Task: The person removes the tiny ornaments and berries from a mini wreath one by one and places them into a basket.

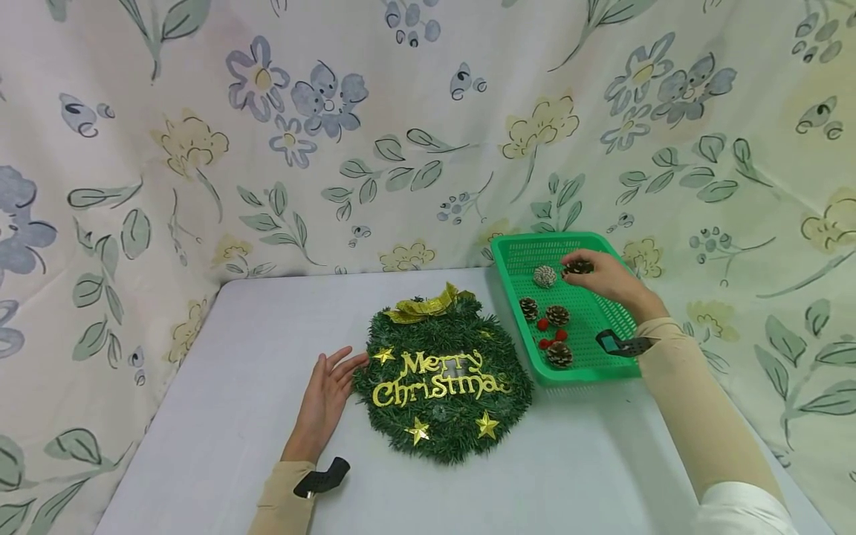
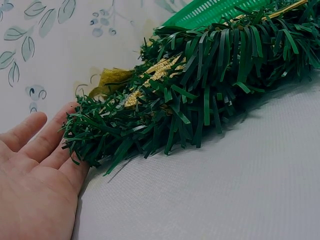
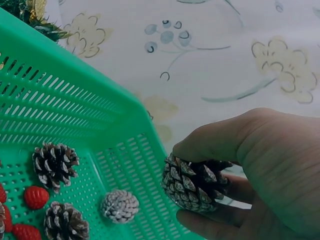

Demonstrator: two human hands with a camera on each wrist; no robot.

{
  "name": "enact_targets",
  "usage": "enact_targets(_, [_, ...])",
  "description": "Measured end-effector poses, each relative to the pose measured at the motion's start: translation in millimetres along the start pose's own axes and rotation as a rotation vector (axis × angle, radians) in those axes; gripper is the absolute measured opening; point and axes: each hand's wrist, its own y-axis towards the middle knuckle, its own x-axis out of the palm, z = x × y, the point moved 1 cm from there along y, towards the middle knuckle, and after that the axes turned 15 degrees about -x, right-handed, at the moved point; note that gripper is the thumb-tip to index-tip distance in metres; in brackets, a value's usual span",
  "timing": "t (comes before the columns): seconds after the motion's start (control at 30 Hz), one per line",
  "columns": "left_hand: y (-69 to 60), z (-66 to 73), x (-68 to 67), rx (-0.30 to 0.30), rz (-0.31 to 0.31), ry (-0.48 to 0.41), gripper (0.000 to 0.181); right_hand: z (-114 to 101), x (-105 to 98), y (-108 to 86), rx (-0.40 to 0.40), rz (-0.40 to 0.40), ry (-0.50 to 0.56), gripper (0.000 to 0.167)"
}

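Note:
My right hand (image 1: 611,281) grips a brown pinecone (image 3: 192,182) between thumb and fingers, above the far right part of a green plastic basket (image 1: 582,376). My left hand (image 1: 326,397) lies palm up on the table, its fairly straight fingertips touching the left edge of a green Christmas wreath (image 1: 438,438). Gold "Merry Christmas" lettering (image 1: 435,386), gold stars (image 1: 487,425) and a gold ribbon bow (image 1: 428,305) decorate the wreath. In the left wrist view, some of the left fingertips are hidden behind the wreath's fringe (image 2: 200,95).
Inside the basket lie a pale pinecone (image 3: 120,206), several brown pinecones (image 3: 55,166) and red berries (image 3: 36,197). The basket stands right of the wreath on a white table (image 1: 267,327). A floral curtain (image 1: 401,171) hangs behind the table and along its sides.

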Motion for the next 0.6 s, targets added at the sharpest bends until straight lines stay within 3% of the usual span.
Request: enact_targets(0.6, [-0.7,1.2,1.8,0.006,0.003,0.000,0.073,16.3,8.2,-5.9,0.011,-0.002,0.022,0.043])
